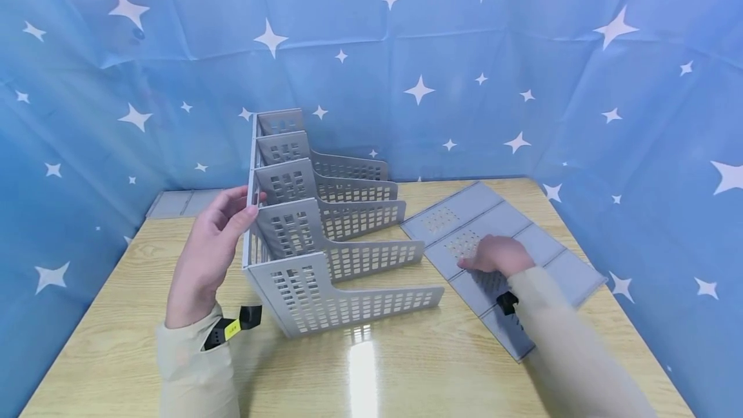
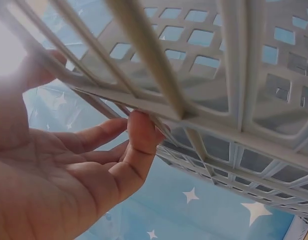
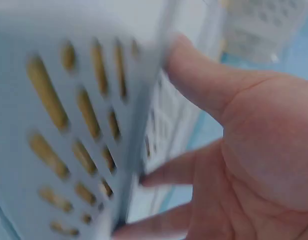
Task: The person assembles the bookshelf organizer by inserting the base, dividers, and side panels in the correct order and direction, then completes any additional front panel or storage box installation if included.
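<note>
A grey file rack (image 1: 348, 305) with several perforated dividers stands on the table left of centre. My left hand (image 1: 211, 244) grips the slatted back of the rack, its thumb on the near side. In the left wrist view, the curled fingers of this hand (image 2: 104, 160) hook around a bar of the rack frame (image 2: 168, 95). To the right lies a grey folded panel (image 1: 540, 244) with hinge lines and perforated parts. My right hand (image 1: 493, 255) touches it; thumb and fairly straight fingers (image 3: 166, 167) meet a blurred ridge of the perforated panel (image 3: 14, 115). Some fingertips are hidden.
Another flat grey panel (image 1: 186, 202) lies at the table's far left corner, partly behind the left hand. The wooden table (image 1: 307, 379) is bounded by a blue star-patterned curtain (image 1: 360, 95) along the back and both sides. Both wrists carry black straps.
</note>
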`<state>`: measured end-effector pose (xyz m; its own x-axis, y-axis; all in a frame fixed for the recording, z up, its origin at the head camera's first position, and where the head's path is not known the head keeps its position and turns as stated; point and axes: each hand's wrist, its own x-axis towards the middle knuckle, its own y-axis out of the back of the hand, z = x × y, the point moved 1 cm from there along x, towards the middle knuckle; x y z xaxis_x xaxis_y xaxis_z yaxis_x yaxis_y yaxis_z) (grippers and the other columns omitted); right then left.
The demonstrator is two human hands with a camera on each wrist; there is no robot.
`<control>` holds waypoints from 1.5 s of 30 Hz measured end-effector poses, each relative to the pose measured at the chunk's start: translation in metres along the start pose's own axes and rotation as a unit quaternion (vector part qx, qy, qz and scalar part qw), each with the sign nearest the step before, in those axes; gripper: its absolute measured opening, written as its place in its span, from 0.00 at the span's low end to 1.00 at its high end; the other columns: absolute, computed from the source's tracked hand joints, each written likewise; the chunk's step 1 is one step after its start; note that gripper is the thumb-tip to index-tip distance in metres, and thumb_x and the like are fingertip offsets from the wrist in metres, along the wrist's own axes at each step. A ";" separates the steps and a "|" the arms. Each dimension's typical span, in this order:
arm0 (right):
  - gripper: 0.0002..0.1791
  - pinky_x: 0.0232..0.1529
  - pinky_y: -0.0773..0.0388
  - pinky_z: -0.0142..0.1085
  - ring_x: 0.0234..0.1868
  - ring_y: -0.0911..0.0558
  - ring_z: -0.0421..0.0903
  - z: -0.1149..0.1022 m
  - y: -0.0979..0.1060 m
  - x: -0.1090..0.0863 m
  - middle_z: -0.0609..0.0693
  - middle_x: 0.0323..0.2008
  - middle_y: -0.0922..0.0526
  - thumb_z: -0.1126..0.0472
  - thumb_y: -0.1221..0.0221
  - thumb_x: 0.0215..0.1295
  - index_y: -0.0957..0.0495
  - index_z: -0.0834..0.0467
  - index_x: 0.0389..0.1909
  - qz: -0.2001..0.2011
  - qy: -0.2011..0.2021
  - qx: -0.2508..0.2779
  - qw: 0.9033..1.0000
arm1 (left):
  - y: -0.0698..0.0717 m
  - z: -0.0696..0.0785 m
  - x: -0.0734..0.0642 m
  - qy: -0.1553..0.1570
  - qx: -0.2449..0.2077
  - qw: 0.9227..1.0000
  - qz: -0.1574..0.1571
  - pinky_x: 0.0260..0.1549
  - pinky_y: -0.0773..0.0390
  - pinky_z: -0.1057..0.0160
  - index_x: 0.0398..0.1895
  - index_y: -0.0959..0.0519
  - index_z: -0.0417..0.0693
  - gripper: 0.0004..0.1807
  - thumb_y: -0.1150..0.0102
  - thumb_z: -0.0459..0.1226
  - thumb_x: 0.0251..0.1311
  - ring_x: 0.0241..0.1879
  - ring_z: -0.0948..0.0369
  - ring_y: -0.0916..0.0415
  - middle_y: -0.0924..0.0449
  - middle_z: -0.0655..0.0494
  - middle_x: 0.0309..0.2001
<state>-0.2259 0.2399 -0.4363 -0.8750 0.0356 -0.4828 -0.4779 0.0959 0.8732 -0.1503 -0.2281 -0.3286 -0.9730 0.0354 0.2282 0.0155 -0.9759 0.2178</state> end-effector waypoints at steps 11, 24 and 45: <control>0.56 0.56 0.23 0.59 0.62 0.27 0.76 0.010 0.005 -0.006 0.82 0.69 0.38 0.39 0.38 0.71 0.49 0.83 0.72 -0.003 0.035 -0.018 0.999 | 0.010 -0.003 -0.006 -0.039 -0.058 0.998 -0.006 0.59 0.33 0.70 0.67 0.27 0.38 0.19 0.52 0.36 0.80 0.63 0.57 0.30 0.19 0.55 0.59; 0.34 0.23 0.30 0.40 0.21 0.29 0.46 -0.021 -0.002 0.010 0.54 0.24 0.25 0.34 0.46 0.74 0.24 0.58 0.18 0.077 0.013 -0.027 0.997 | 0.015 -0.006 -0.005 -0.071 -0.027 0.996 -0.049 0.56 0.33 0.69 0.73 0.30 0.37 0.24 0.59 0.40 0.83 0.64 0.60 0.32 0.22 0.55 0.64; 0.52 0.52 0.30 0.75 0.63 0.39 0.86 -0.006 -0.010 0.019 0.84 0.70 0.49 0.32 0.46 0.73 0.52 0.63 0.82 0.078 0.037 0.027 0.996 | 0.028 -0.014 -0.001 -0.083 -0.052 0.990 -0.103 0.58 0.28 0.71 0.78 0.37 0.39 0.25 0.64 0.38 0.84 0.66 0.63 0.27 0.23 0.55 0.69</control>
<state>-0.2379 0.2336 -0.4537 -0.9424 -0.0197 -0.3339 -0.3330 0.1493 0.9310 -0.1517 -0.2580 -0.3357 -0.9014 0.2629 0.3441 -0.2115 -0.9607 0.1801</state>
